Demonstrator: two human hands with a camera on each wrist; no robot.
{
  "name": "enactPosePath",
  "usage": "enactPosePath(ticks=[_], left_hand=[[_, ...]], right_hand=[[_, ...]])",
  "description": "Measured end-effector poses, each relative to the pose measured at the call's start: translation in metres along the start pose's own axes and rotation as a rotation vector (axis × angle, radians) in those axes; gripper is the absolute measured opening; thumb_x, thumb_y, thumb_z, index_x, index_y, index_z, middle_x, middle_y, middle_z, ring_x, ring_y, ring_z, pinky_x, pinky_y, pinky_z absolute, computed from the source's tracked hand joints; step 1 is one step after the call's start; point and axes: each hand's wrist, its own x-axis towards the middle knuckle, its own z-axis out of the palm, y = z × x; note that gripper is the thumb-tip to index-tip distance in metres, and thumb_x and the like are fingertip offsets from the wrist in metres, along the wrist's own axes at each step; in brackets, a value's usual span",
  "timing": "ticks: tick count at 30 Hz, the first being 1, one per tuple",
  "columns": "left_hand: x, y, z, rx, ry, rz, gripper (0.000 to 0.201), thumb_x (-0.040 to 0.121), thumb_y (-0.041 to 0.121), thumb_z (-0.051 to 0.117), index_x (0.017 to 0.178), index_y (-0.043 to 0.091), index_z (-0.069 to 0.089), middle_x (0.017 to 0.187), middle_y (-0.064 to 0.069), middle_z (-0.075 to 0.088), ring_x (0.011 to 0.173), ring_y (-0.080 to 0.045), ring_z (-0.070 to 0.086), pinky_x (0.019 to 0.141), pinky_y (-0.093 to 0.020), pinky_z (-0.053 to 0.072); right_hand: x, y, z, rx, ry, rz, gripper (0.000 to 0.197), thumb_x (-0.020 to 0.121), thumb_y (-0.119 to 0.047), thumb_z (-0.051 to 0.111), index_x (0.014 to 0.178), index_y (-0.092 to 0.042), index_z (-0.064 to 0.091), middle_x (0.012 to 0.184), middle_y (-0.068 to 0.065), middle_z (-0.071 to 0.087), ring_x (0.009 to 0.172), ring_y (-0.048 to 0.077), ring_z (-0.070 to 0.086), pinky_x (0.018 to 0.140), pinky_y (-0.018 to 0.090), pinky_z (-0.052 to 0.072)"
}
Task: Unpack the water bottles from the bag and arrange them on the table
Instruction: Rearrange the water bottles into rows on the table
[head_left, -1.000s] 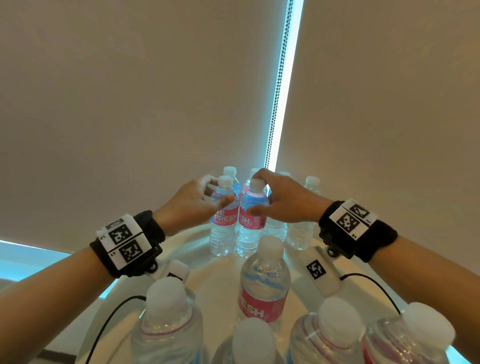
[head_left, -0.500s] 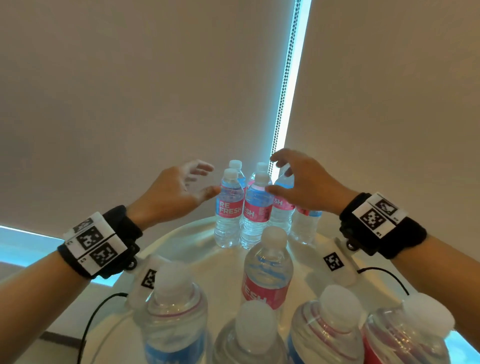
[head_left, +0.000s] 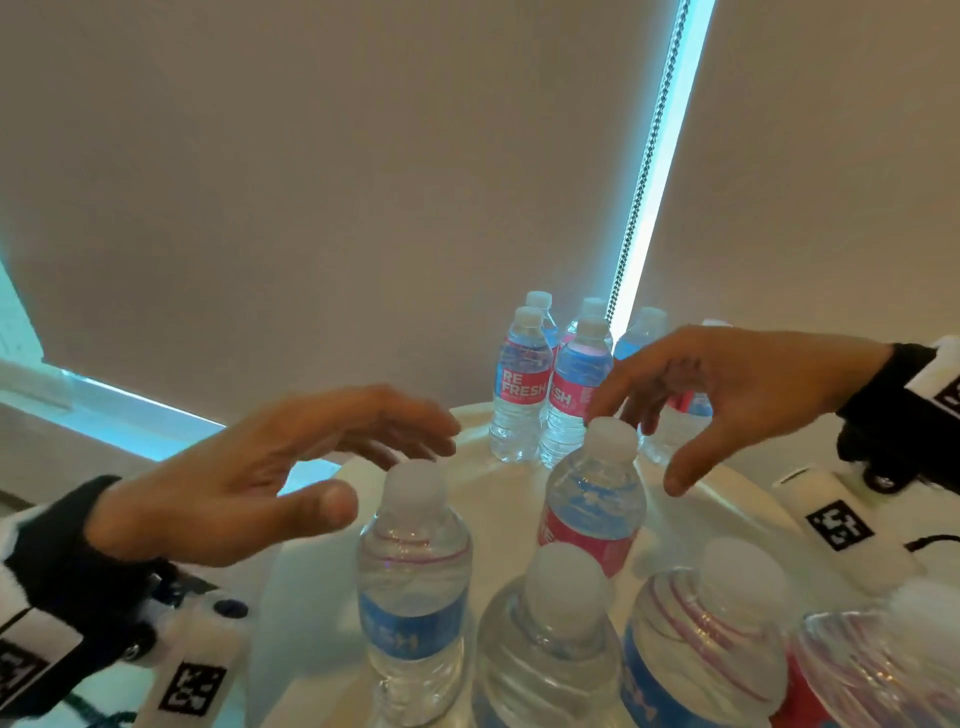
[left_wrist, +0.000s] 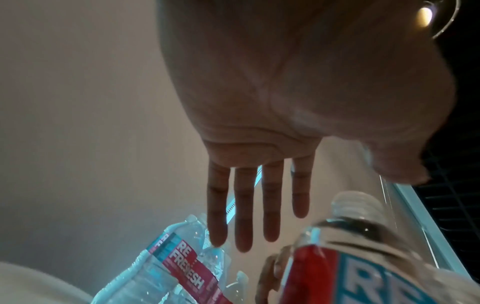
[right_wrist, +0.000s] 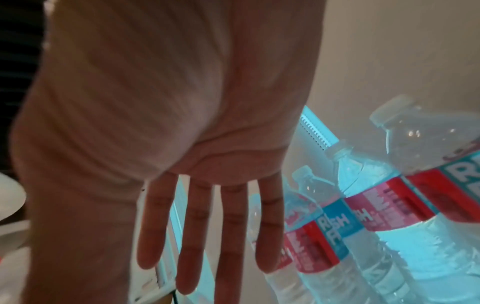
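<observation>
Head view: both hands hover empty over the white surface (head_left: 727, 488), left hand (head_left: 249, 483) and right hand (head_left: 727, 395) with fingers spread. Bottles (head_left: 595, 499) stand upright (full, likely heavy, thin-walled, slick); grip mid-body at the label.

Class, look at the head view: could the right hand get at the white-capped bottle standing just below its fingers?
Probably yes. The right hand is open and empty, and the bottle has its cap uncovered, with bare table between it and the thumb.
</observation>
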Motion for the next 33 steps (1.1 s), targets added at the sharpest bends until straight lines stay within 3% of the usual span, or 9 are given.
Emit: enactPosePath(ticks=[2,4,6,11,18,22,27,29,33], left_hand=[[-0.020,-0.035,-0.011,0.119,-0.097,0.076,0.060,0.097,0.039,0.064,0.151,0.030,0.040,0.149,0.001,0.052,0.135,-0.037,0.051,0.099,-0.061,0.048],[-0.020,0.008,0.005,-0.025,-0.223,0.147,0.073,0.085,0.044,0.075,0.148,0.025,0.044,0.143,0.001,0.057,0.127,-0.031,0.060,0.092,-0.044,0.058],[-0.004,0.061,0.011,-0.064,-0.130,0.057,0.078,0.070,0.038,0.089,0.138,0.024,0.053,0.129,0.006,0.066,0.112,-0.020,0.069,0.083,-0.034,0.060],[-0.003,0.073,0.014,0.012,-0.023,0.236,0.069,0.062,0.036,0.094,0.124,0.029,0.064,0.118,0.010,0.072,0.102,-0.016,0.072,0.074,-0.027,0.060],[0.023,0.074,0.010,0.057,0.062,0.236,0.059,0.060,0.043,0.091,0.113,0.029,0.069,0.108,0.001,0.068,0.100,-0.023,0.069,0.082,-0.036,0.054],[0.057,0.075,0.010,0.081,0.146,0.256,0.061,0.058,0.053,0.087,0.112,0.035,0.067,0.106,0.005,0.067,0.100,-0.020,0.067,0.086,-0.039,0.050],[0.106,0.090,0.018,0.209,0.142,0.329,0.054,0.059,0.064,0.078,0.108,0.056,0.059,0.107,0.031,0.057,0.101,-0.005,0.054,0.086,-0.013,0.040],[0.126,0.093,0.025,0.252,0.142,0.339,0.052,0.059,0.066,0.076,0.105,0.047,0.062,0.103,0.027,0.058,0.102,-0.001,0.049,0.086,-0.007,0.033],[0.167,0.099,0.041,0.300,0.144,0.372,0.050,0.061,0.071,0.070,0.098,0.037,0.064,0.089,0.023,0.060,0.088,0.001,0.048,0.087,-0.014,0.031]], right_hand=[[0.005,-0.005,0.005,-0.020,-0.090,-0.001,0.068,0.066,-0.012,0.092,0.125,-0.033,0.065,0.118,-0.019,0.070,0.103,0.015,0.070,0.092,0.040,0.055],[0.010,-0.009,0.009,-0.022,-0.143,-0.016,0.077,0.065,-0.014,0.092,0.132,-0.034,0.059,0.126,-0.017,0.067,0.110,0.016,0.068,0.095,0.045,0.054],[0.014,-0.012,0.011,-0.001,-0.170,-0.036,0.080,0.066,-0.014,0.091,0.134,-0.037,0.057,0.131,-0.015,0.065,0.114,0.016,0.067,0.096,0.046,0.054],[0.018,-0.012,0.018,0.083,-0.165,-0.069,0.074,0.068,-0.004,0.089,0.132,-0.027,0.060,0.124,-0.008,0.070,0.108,0.012,0.069,0.087,0.049,0.059],[0.010,-0.006,0.018,0.060,0.021,-0.062,0.063,0.071,-0.011,0.089,0.127,-0.020,0.064,0.122,-0.008,0.070,0.112,0.010,0.066,0.086,0.039,0.060],[-0.006,0.010,0.010,0.056,0.180,-0.018,0.048,0.072,-0.013,0.088,0.116,-0.012,0.068,0.115,-0.006,0.071,0.106,0.013,0.069,0.084,0.047,0.060],[-0.034,0.031,0.003,-0.011,0.374,0.081,0.042,0.072,-0.028,0.087,0.109,-0.020,0.069,0.105,-0.001,0.073,0.095,0.020,0.070,0.077,0.043,0.061],[-0.044,0.039,0.002,-0.038,0.430,0.141,0.041,0.071,-0.035,0.086,0.106,-0.021,0.070,0.103,-0.001,0.073,0.094,0.018,0.070,0.078,0.041,0.059],[-0.057,0.053,0.007,-0.039,0.535,0.237,0.043,0.070,-0.039,0.085,0.107,-0.022,0.071,0.098,-0.004,0.075,0.090,0.013,0.069,0.076,0.027,0.057]])
